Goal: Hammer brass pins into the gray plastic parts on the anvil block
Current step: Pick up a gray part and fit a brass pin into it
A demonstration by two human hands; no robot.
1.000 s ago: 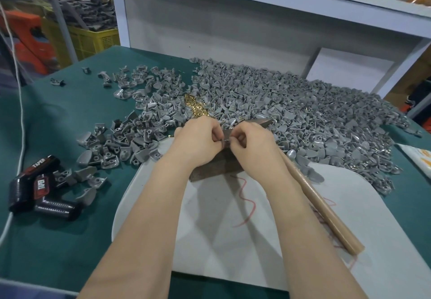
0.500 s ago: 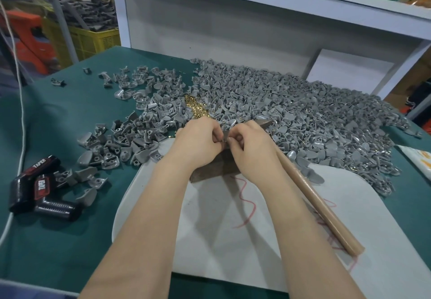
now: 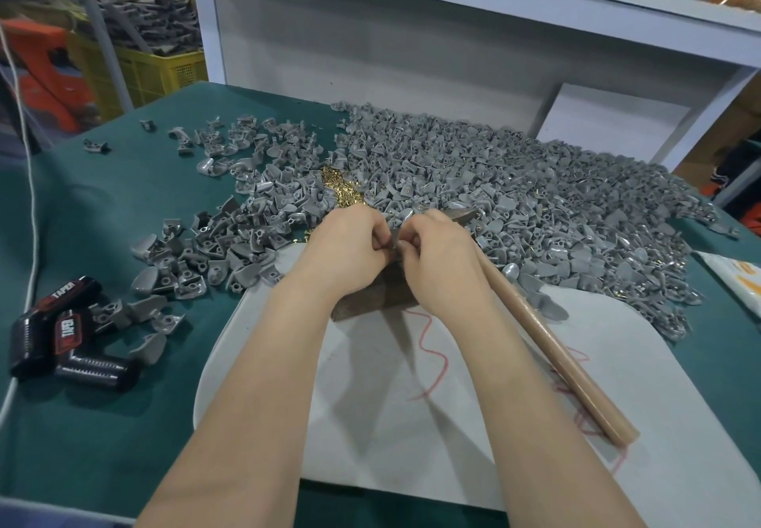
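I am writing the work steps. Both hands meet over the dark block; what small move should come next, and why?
Probably lower the gray part onto the anvil block and steady it with the left hand. Both hands pinch it over the block, and the hammer lies beside the right hand.

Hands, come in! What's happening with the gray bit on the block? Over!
Left hand and right hand both pinching a gray part over the anvil block. Hammer down beside right wrist. Nothing blocking.
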